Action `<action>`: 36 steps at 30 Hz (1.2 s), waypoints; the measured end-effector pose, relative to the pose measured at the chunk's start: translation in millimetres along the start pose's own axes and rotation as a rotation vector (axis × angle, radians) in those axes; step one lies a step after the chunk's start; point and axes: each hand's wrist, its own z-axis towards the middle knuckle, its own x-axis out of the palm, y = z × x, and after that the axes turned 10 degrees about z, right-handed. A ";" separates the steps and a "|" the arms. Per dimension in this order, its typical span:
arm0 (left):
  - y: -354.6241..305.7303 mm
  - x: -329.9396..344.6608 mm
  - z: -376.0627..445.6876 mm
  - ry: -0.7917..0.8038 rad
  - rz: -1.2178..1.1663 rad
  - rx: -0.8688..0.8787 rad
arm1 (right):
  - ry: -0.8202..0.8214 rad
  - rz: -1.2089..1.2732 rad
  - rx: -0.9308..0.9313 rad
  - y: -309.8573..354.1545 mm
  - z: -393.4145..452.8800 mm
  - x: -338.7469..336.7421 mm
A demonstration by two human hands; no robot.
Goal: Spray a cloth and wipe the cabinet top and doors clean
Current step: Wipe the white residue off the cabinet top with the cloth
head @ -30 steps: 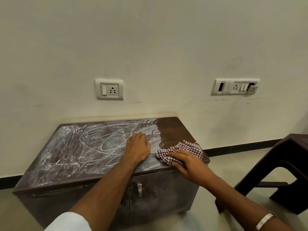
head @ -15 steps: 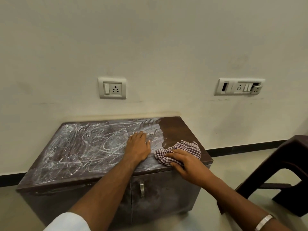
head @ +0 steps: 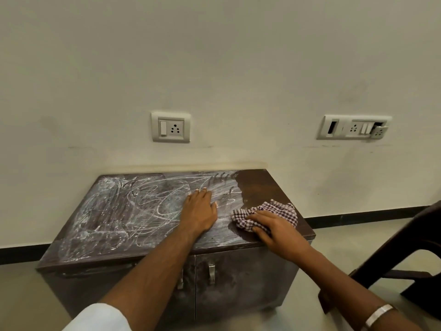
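2 grips, both spread: left hand (head: 199, 211) flat on cabinet top (head: 114, 218), right hand (head: 274, 229) pressing cloth (head: 280, 209), hiding its near edge.

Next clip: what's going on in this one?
A person is wiping a low cabinet. The right hand presses a checked cloth onto the cabinet top near its right end, where a patch is already wiped dark. The left hand rests flat on the top beside it. White smears cover the rest of the top, and the doors below look dusty, not yet wiped.

Soft dim light, wide-angle edge warp
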 end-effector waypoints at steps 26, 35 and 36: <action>22.4 1.7 11.9 0.009 0.019 -0.024 | 0.021 0.000 -0.082 16.3 38.1 26.4; 21.1 6.3 13.2 0.006 0.024 -0.017 | -0.002 -0.024 -0.055 6.7 59.6 20.0; 22.0 6.1 14.2 0.004 0.021 -0.020 | -0.003 -0.026 -0.058 8.7 63.2 22.1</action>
